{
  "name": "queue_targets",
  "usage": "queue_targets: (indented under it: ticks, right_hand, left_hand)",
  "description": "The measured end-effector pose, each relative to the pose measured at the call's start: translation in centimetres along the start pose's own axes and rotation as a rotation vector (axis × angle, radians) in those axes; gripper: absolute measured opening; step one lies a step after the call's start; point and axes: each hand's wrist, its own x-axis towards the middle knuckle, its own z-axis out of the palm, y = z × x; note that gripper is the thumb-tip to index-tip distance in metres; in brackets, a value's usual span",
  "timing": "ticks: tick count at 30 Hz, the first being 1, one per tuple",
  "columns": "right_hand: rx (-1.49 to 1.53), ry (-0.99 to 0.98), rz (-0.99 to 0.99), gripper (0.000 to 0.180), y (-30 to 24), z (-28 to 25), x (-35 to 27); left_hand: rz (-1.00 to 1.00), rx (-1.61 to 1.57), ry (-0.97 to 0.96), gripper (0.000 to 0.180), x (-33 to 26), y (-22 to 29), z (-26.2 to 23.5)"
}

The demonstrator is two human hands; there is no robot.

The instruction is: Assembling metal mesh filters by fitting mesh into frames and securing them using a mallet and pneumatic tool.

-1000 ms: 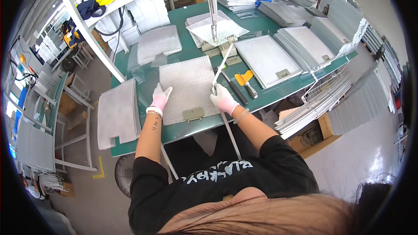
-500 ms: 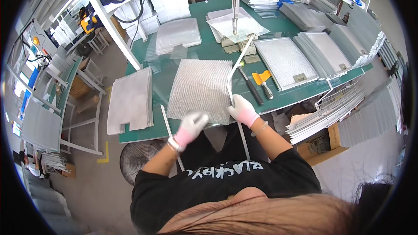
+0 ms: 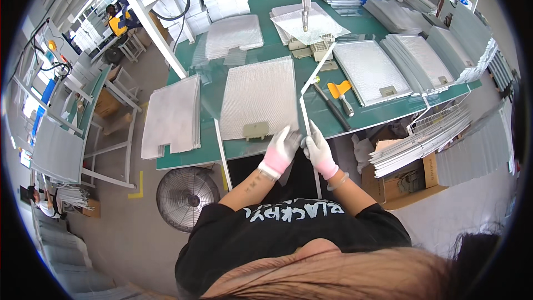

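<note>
A rectangular grey mesh panel (image 3: pixel 260 91) lies before me, with a small beige plate (image 3: pixel 255 130) at its near edge. At its near right corner, my left hand (image 3: pixel 280 149), in a white and pink glove, appears closed on the panel's edge; its fingertips are slightly blurred. My gloved right hand (image 3: pixel 318 150) is closed around a thin white frame strip (image 3: pixel 303 112) along the panel's right side. This strip bends and its far part slants away to the right. Another white strip (image 3: pixel 221 153) runs along the panel's left, extending past the table edge.
Right of the strip lie a hammer (image 3: pixel 332 106) and a yellow-bladed scraper (image 3: pixel 341 93). A power driver (image 3: pixel 305 0) hangs above the green table (image 3: pixel 211 91). Mesh panel stacks stand left (image 3: pixel 173 114) and right (image 3: pixel 373 72). A floor fan (image 3: pixel 187 197) is below.
My left hand has moved right, to the panel's corner beside my right hand. The panel has shifted away from me. The beige plate now shows at its near edge.
</note>
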Motion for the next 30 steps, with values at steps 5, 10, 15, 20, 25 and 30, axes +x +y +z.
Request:
queue_targets:
  ticks: [5, 10, 15, 20, 25, 30]
  right_hand:
    - [0.429, -0.115, 0.149, 0.052, -0.9, -0.3, 0.1]
    - [0.358, -0.038, 0.041, 0.050, -0.5, -0.5, -0.1]
    - [0.342, -0.106, 0.122, 0.051, -1.2, -0.7, -0.2]
    - [0.402, -0.110, 0.159, 0.051, -1.1, -0.8, -1.2]
    - [0.110, -0.089, 0.102, 0.053, -0.7, -0.8, -1.4]
    - [-0.276, -0.133, 0.003, 0.052, -3.2, -0.3, 3.3]
  left_hand:
    - [-0.068, -0.253, 0.077, 0.025, 5.7, -1.1, 0.4]
    - [0.031, -0.318, 0.140, 0.023, 6.4, -1.1, 1.8]
    - [0.131, -0.233, 0.169, 0.017, 6.9, -1.0, 2.1]
    - [0.214, -0.153, 0.218, 0.018, 7.2, -1.0, 2.5]
    - [0.209, -0.064, 0.194, 0.018, 7.2, -1.3, 2.8]
    - [0.158, 0.000, 0.346, 0.019, 6.7, 0.1, 2.5]
